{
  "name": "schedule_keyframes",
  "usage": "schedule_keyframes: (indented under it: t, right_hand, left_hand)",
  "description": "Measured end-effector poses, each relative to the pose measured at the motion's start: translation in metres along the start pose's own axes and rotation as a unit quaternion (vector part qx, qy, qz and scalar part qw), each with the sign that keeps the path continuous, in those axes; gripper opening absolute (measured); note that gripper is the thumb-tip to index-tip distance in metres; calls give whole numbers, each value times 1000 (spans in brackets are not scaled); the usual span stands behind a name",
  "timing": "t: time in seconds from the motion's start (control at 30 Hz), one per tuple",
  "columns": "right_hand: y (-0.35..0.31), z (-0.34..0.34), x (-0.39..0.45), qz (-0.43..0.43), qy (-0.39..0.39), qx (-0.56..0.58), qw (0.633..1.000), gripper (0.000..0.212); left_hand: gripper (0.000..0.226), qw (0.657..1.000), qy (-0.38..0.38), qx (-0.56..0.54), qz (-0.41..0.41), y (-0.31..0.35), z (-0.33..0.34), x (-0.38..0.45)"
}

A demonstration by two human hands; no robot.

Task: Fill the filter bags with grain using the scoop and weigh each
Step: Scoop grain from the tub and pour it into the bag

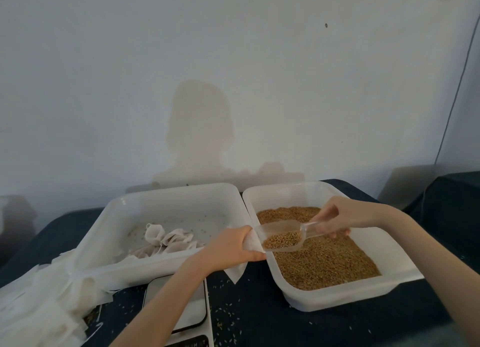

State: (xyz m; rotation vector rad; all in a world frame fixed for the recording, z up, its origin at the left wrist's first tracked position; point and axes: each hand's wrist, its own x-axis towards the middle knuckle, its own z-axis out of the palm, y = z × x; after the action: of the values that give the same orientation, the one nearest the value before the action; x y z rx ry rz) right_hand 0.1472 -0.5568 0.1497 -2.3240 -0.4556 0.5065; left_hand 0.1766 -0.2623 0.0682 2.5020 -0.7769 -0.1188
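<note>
The bench (337,326) carries a dark cloth and sits against a pale wall (233,61). Two white trays stand side by side, touching. The left tray (124,263), at 10 o'clock from the hands, holds a few filled filter bags (166,240). The right tray (350,294), at 3 o'clock, holds a bed of brown grain (330,261). A stack of empty bags (44,302) lies at 8 o'clock, overlapping the left tray's near corner. A scale (192,318) sits at 6 o'clock, partly under the left forearm. Loose grains dot the cloth near it.

The left hand (231,248) grips an open filter bag (252,242) at its mouth; the bag's lower corner hangs below the hand. The right hand (337,216) pinches the handle of a clear scoop (283,237) loaded with grain. The scoop's lip touches the bag mouth, over the right tray's left rim.
</note>
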Motion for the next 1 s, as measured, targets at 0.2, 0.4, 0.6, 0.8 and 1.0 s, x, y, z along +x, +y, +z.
schedule_keyframes:
  t: [0.2,0.4,0.6,0.8,1.0]
  right_hand:
    - [-37,-13,8,45,85,-232,968,14]
    - [-71,-15,14,-19,184,-469,863,63]
    - [-88,-12,14,-2,238,-539,808,39]
    - [-104,-2,17,11,255,-606,754,31]
    - [-100,1,20,-17,270,-642,718,32]
  left_hand:
    - [62,998,44,-34,-10,3,13,8]
    - [53,994,98,-44,-19,6,29,17]
    - [50,987,116,-109,-16,9,37,18]
    - [50,979,105,-172,-38,17,39,22]
    - [51,976,94,-191,-50,21,39,26]
